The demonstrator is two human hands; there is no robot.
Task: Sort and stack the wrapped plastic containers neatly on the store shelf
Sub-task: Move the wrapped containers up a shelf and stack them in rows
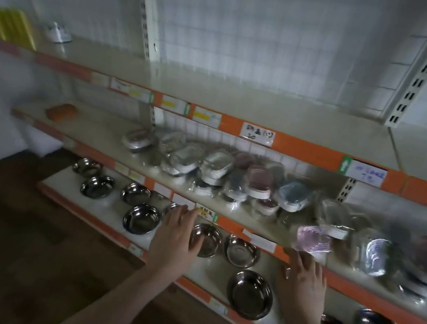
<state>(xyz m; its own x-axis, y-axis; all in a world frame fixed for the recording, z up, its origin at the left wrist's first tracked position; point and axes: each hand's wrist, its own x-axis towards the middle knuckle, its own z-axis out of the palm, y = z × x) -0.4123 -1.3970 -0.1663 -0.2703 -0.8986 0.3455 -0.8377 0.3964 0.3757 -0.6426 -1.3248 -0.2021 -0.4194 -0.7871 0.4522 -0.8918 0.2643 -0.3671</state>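
Wrapped containers [232, 176] heaped on middle shelf [103, 131]; left hand [176, 236] and right hand [302, 280] spread, empty

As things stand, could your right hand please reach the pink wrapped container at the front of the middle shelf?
Probably yes: the right hand is open at the shelf edge, just below the pink wrapped container, with nothing between them.

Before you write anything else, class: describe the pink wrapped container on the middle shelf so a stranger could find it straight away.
Find the middle shelf, the one crowded with wrapped plastic containers. Follow its front edge rightward to just above the right hand. The pink container lies there, pale lilac-pink and ribbed, while its neighbours look grey, blue or dark red.
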